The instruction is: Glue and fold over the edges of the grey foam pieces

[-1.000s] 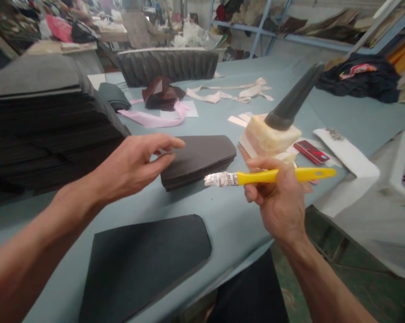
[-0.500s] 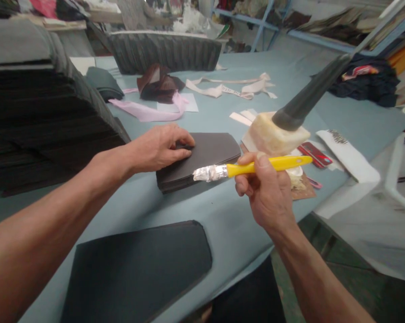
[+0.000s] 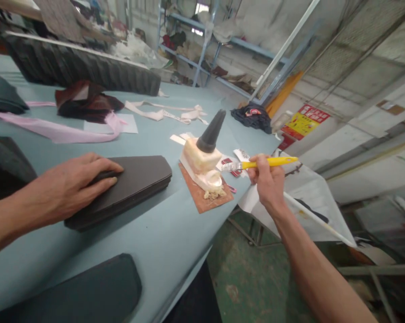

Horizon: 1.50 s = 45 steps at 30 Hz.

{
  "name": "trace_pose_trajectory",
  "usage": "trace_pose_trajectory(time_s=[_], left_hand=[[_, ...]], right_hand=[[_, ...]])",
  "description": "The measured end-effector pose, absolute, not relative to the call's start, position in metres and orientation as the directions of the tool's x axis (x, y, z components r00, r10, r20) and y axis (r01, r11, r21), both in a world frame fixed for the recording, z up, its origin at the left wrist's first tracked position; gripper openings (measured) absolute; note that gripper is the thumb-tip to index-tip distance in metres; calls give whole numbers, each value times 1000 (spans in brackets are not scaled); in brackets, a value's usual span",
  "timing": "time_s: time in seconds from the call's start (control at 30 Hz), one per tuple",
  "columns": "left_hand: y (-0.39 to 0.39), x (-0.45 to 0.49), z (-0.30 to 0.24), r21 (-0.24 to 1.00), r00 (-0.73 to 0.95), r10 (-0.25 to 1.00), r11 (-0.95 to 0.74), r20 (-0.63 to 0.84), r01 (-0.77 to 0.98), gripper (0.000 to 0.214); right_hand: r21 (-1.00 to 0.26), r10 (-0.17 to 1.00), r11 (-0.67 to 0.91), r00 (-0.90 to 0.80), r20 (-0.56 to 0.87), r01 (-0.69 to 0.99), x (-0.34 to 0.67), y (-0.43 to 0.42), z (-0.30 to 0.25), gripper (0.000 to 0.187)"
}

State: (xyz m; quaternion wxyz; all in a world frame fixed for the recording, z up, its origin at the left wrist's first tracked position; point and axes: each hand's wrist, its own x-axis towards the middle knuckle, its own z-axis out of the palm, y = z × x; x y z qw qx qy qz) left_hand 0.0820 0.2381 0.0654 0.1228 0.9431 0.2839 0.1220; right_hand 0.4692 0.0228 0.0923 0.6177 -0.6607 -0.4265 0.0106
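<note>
Yellow-handled brush (image 3: 276, 160), whitish bristles (image 3: 229, 167), dark panel stack (image 3: 138, 175), tapered end

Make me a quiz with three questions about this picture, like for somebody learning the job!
1. Which hand grips the yellow-handled paintbrush: A, left; B, right?
2. True or false: its whitish bristles touch the stack of flat, dark grey pieces.
3. What colour is the flat board under the cream, blocky object with a black cone on top?

Key:
1. B, the right hand.
2. False; the left hand is at that stack.
3. Reddish-brown.
</note>
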Motion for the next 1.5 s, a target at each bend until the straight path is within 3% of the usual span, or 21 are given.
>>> trace_pose_trajectory(time_s=[0.23,0.47,0.6,1.1,1.3,1.5], left_hand=[[233,84,54,303,752,602,-794,269,527,56],[244,77,50,327,726,647,-755,232,569,50],[243,76,49,362,717,645,-755,262,547,48],[245,76,49,310,744,619,-780,252,544,51],[246,75,48,215,746,622,-783,237,584,55],[241,83,53,231,746,616,-787,253,572,60]], right_hand=[[-769,698,-29,564,442,638,482,36,70,50],[-679,706,-199,583,401,707,483,46,51,37],[-640,712,-243,582,393,729,481,51,47,46],[-789,693,-74,601,399,610,484,36,58,37],[-750,691,-151,611,386,644,491,31,60,41],[-779,669,-76,611,422,622,494,24,69,41]])
